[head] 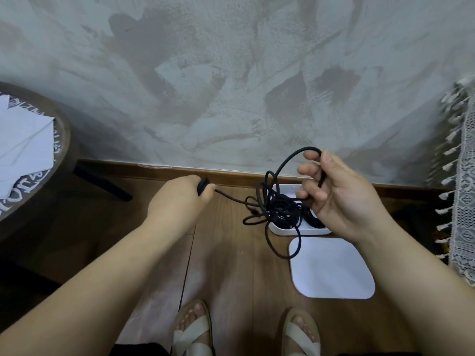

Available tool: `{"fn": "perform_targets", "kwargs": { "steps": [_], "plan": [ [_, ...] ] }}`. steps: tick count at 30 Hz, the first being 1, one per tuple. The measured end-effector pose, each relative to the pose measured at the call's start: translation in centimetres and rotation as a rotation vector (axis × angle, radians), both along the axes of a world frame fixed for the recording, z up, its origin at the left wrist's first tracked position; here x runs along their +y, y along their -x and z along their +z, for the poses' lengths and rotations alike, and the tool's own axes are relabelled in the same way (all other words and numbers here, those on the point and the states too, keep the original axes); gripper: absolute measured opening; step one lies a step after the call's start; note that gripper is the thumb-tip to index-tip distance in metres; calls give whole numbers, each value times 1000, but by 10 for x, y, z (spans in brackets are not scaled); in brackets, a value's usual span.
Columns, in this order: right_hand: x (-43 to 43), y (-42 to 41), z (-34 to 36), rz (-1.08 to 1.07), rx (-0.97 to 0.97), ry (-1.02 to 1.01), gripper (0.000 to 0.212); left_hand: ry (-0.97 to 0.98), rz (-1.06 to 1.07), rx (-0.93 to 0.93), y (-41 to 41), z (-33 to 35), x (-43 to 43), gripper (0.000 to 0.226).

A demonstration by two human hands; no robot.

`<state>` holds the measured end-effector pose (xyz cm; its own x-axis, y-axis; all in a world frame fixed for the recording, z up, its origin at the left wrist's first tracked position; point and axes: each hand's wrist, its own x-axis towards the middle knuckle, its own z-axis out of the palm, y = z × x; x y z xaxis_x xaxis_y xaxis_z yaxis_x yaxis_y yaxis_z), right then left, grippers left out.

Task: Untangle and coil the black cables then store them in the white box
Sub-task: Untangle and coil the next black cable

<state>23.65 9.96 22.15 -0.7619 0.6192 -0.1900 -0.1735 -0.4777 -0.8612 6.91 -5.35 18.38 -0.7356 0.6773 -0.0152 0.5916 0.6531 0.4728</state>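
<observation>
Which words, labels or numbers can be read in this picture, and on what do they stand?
Round dark wooden table: white ornamental lettering, partly under a white paper sheet, too blurred and cut off to read.
White plastic box and flat white lid: no text visible.

Only writing I can spot is the white decorative lettering running round the top of the round dark wooden table [60, 140] on the left. A white sheet of paper [23, 145] covers most of it. Maybe "ons" near the edge, the rest is too blurry to read
</observation>
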Motion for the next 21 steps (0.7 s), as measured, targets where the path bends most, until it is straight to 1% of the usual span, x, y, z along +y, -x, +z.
{"fn": "perform_targets", "kwargs": {
  "steps": [1,2,3,5,7,9,10,12,14,15,18,19,21],
  "plan": [
    [3,0,-3,-12,-20,27,26,-45,2,-35,1,1,0,37],
    [6,-1,-4,-22,-56,33,26,-113,12,-112,2,3,-2,38],
    [10,-1,-6,-28,-107,12,27,-207,20,-232,4,6,-3,39],
    [15,-3,-7,-29,-234,-74,28,-421,7,-517,3,13,-7,42],
    [18,-5,-7,-71,-340,-159,33,-616,-11,-767,1,21,-8,39],
    [21,-8,-7,-128,-441,-303,44,-766,1,-956,-1,27,-8,35],
    [22,-10,-5,-125,-491,-399,51,-809,14,-1013,0,29,-7,35],
    [22,-14,0,-35,-581,-617,55,-859,50,-1081,1,31,-7,36],
    [19,-17,3,116,-648,-814,46,-901,69,-1131,1,32,-7,37],
    [17,-19,4,198,-667,-869,38,-919,68,-1152,1,32,-7,37],
    [12,-19,5,368,-697,-929,7,-964,54,-1184,-1,34,-6,37],
    [12,-19,4,403,-718,-941,2,-977,49,-1186,-1,34,-6,36],
    [14,-18,3,450,-760,-942,16,-999,45,-1188,-1,35,-7,35]
  ]
}}
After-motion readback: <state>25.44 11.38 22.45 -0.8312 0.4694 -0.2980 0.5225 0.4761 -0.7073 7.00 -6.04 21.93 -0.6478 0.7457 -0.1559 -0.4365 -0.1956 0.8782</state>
